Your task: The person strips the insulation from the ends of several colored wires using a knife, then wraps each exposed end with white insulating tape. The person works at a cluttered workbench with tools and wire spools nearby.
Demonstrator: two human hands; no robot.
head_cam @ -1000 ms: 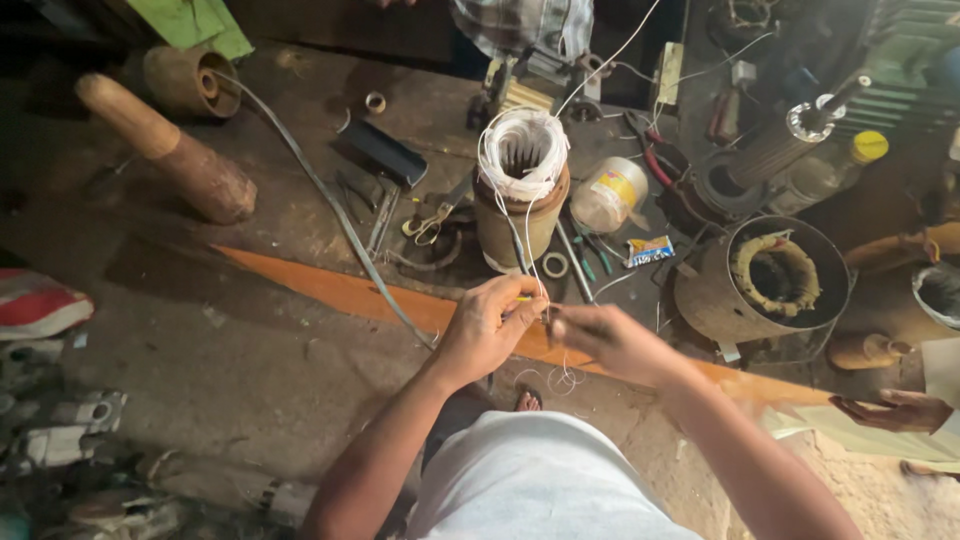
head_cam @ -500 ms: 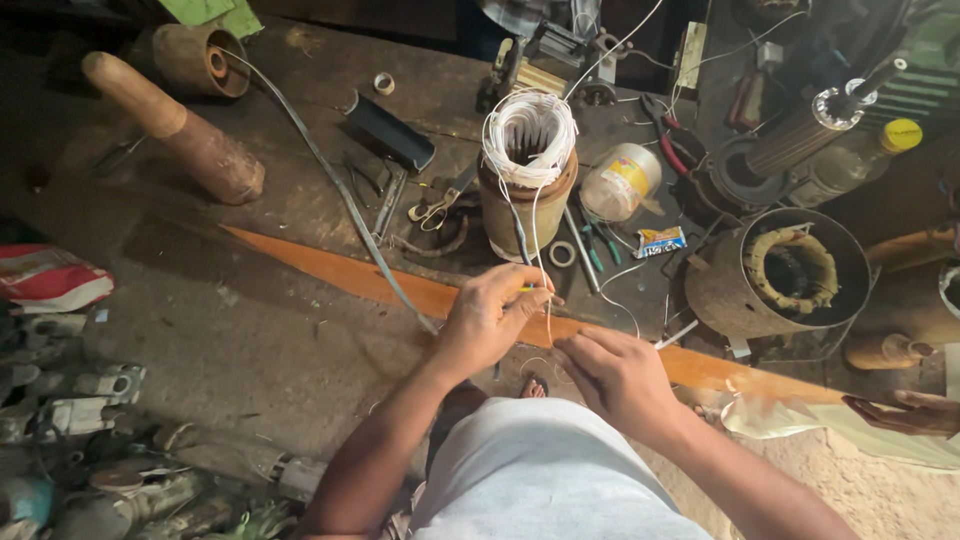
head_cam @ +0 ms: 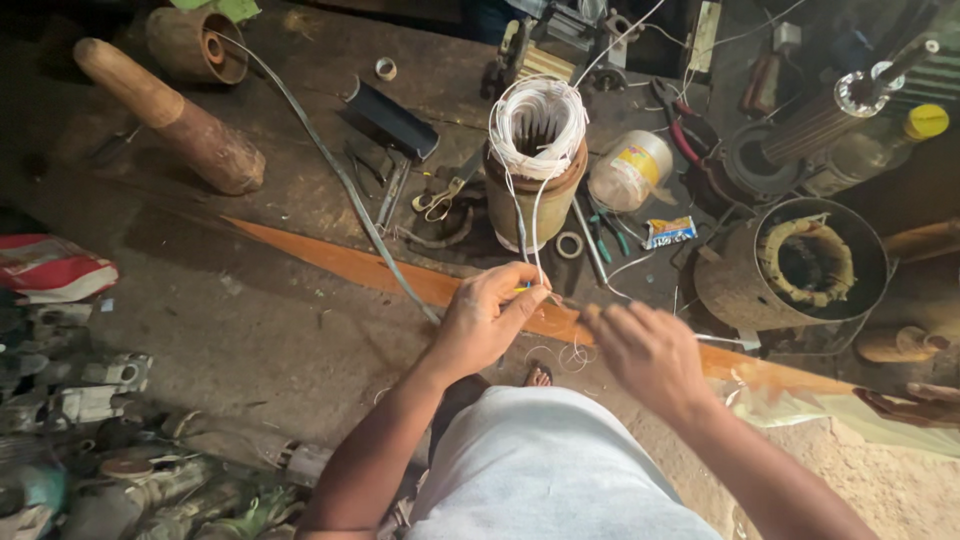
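Note:
An upright motor stator (head_cam: 537, 185) with white wire windings on top stands on the dirty floor. A thin white wire (head_cam: 536, 235) runs from the windings down to my left hand (head_cam: 487, 317), which pinches its end together with a small yellow piece. My right hand (head_cam: 647, 355) hovers just to the right, fingers loosely curled and blurred; I cannot make out anything in it. Loops of white wire (head_cam: 572, 354) lie on the floor between my hands.
An orange strip (head_cam: 340, 263) crosses the floor. Scissors (head_cam: 436, 204), pliers (head_cam: 680, 130), a tape roll (head_cam: 569, 244), a plastic jar (head_cam: 629, 170) and a second stator (head_cam: 800, 268) surround the work. A wooden log (head_cam: 165, 113) lies far left. Another person's hand (head_cam: 915, 400) rests at right.
My right hand dropped toward my body, then rose back up and to the right, beside the left hand. My left hand kept its pinch on the wire. The view shifted slightly.

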